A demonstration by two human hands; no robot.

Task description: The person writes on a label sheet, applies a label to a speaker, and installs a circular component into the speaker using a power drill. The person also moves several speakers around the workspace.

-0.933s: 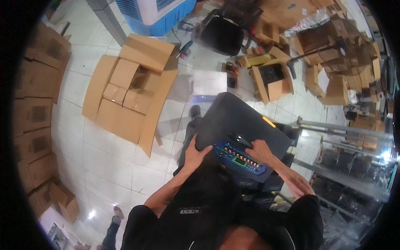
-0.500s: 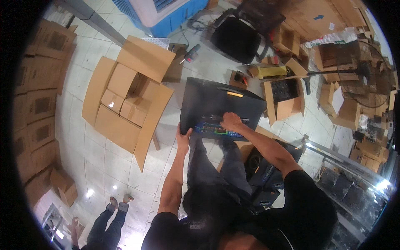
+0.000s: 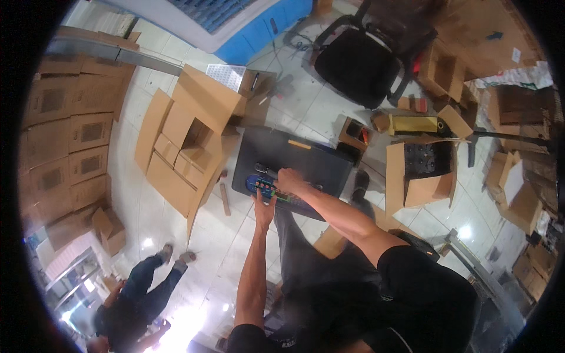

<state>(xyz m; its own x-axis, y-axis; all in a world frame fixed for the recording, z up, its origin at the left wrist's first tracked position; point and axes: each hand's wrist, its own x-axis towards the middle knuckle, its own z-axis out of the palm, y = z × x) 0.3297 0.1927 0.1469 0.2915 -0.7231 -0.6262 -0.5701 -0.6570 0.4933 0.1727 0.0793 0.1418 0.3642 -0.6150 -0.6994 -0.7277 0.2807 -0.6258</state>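
A large black speaker (image 3: 329,167) with an orange strip, a bar handle and a blue-and-green control panel (image 3: 265,186) is held in front of my legs. My right hand (image 3: 289,180) is closed around the handle in the middle of its face. At the near edge, by the panel's left part, my left hand (image 3: 265,210) grips the speaker, thumb and forefinger showing and the other fingers partly hidden. Left of the speaker stands an open carton (image 3: 170,191) with smaller brown boxes (image 3: 178,123) inside and its flaps spread.
Stacked cartons (image 3: 88,138) line the left side. A black office chair (image 3: 359,67) and a blue-and-white machine (image 3: 247,38) stand at the far side. On the right is an open box (image 3: 424,191) of black parts. Another person (image 3: 138,294) is at the lower left.
The speaker has moved left, nearer the open carton. My left hand has shifted from its left side to the near edge by the panel. My right hand stays on the handle.
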